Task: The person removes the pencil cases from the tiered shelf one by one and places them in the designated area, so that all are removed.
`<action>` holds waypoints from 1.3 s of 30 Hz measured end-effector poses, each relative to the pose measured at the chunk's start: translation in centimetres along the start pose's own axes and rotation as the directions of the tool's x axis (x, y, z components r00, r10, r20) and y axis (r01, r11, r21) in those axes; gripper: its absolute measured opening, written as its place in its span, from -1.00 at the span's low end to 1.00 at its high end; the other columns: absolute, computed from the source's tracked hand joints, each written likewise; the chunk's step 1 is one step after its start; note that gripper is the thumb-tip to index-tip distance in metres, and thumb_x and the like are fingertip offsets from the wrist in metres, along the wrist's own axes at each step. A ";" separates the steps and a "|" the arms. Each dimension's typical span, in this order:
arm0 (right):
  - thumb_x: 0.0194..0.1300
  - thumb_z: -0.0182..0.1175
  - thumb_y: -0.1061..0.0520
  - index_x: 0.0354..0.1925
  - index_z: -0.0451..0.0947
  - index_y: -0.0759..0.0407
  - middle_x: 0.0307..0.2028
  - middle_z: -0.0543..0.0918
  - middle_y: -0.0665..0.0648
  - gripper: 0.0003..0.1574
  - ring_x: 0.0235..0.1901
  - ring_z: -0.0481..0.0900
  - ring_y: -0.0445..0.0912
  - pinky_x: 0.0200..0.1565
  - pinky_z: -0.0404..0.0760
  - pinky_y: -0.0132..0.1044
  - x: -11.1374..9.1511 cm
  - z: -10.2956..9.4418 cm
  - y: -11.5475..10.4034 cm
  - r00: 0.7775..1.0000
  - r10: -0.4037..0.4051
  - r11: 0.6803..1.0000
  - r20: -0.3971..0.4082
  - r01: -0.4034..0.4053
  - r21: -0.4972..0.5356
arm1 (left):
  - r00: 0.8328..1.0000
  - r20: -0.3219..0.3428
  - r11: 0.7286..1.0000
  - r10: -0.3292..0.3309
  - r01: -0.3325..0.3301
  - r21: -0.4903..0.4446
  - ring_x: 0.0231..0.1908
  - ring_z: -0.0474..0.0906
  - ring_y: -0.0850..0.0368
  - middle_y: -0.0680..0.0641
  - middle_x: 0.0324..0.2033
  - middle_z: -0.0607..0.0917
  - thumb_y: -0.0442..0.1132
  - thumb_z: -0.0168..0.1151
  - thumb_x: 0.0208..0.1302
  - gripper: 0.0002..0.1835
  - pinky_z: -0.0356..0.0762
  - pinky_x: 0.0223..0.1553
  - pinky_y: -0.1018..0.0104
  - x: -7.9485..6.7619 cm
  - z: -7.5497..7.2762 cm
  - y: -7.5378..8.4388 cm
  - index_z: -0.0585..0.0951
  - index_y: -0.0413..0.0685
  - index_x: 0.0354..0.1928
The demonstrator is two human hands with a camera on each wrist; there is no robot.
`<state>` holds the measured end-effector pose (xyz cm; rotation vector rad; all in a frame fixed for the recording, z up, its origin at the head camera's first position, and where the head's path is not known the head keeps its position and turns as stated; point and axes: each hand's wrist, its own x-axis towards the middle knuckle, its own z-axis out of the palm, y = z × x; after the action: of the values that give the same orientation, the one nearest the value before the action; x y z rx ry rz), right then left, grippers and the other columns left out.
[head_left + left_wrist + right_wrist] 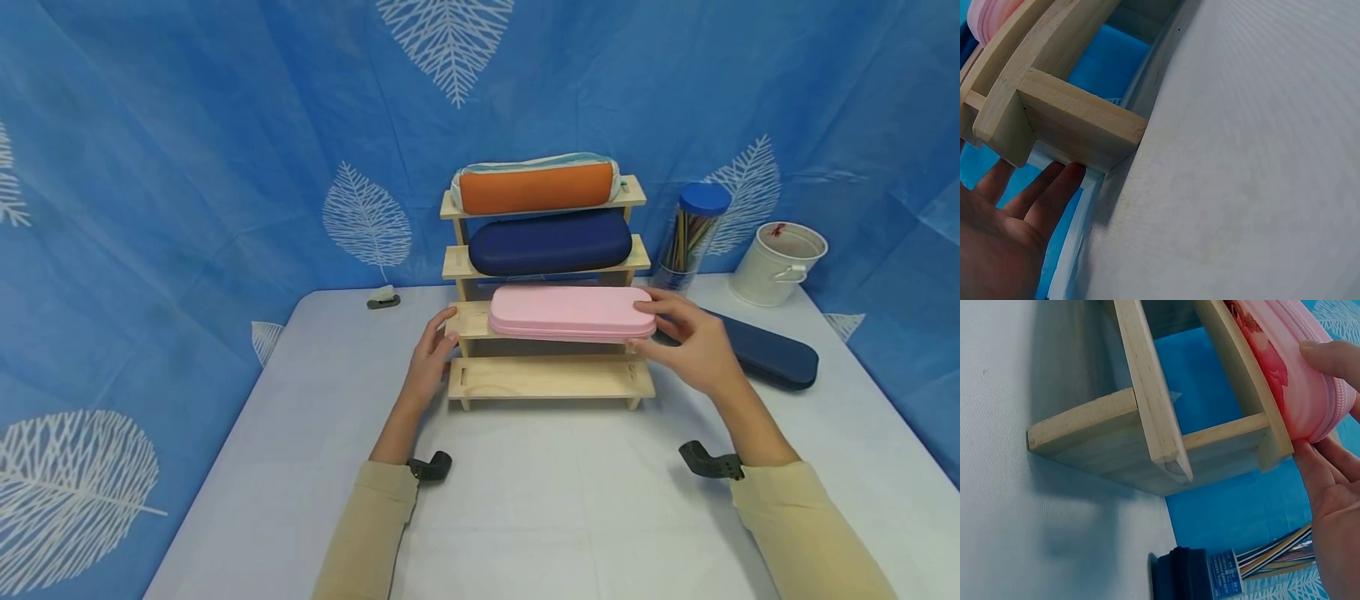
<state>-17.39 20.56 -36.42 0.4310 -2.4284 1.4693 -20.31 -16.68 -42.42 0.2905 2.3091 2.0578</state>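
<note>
A pink zippered pencil case [573, 310] lies on the second tier from the bottom of a four-tier wooden rack [551, 379]. My right hand [693, 346] pinches its right end between thumb and fingers, and the right wrist view shows the zipper of the case [1310, 375] beside the thumb. At the rack's left side, my left hand [431, 358] touches the end of the same tier. Its fingers look fairly straight in the left wrist view, with tips against the wooden side panel [1075, 137]. An orange pencil case [536, 187] and a navy case [551, 243] occupy the upper tiers.
Right of the rack, a dark blue case [776, 350] lies on the white table [525, 500]. Behind it stand a blue-lidded clear jar of thin sticks [682, 237] and a white bucket [776, 267]. A small clip [384, 298] lies back left, before the blue leaf-patterned cloth [225, 167].
</note>
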 end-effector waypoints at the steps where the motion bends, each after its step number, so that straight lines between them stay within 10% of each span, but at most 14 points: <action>1: 0.04 0.46 0.29 0.09 0.55 0.31 0.27 0.40 0.22 -0.40 0.26 0.33 0.07 0.11 0.40 -0.37 0.0 -0.1 0.0 1.000 0.000 1.000 -0.002 0.000 0.002 | 1.000 -0.001 1.000 -0.001 0.001 0.002 0.23 0.35 -0.14 -0.16 0.34 0.32 -0.09 -0.06 0.51 -0.50 0.43 0.04 -0.17 0.0 0.0 0.0 0.23 0.20 0.43; 39: -0.06 0.49 0.38 0.11 0.57 0.23 0.27 0.43 0.14 -0.30 0.24 0.37 -0.13 0.02 0.39 -0.56 -3.3 -4.4 5.3 0.992 -0.003 0.999 -0.126 -0.001 -0.032 | 1.000 0.002 0.999 0.006 -0.006 -0.033 0.24 0.34 -0.13 -0.16 0.33 0.32 -0.09 -0.05 0.50 -0.51 0.40 0.05 -0.19 -0.1 0.0 -0.1 0.24 0.20 0.42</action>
<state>-16.06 27.20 -40.01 0.3224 -2.3484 1.4102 -20.24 -16.72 -42.50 0.2984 2.2727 2.0952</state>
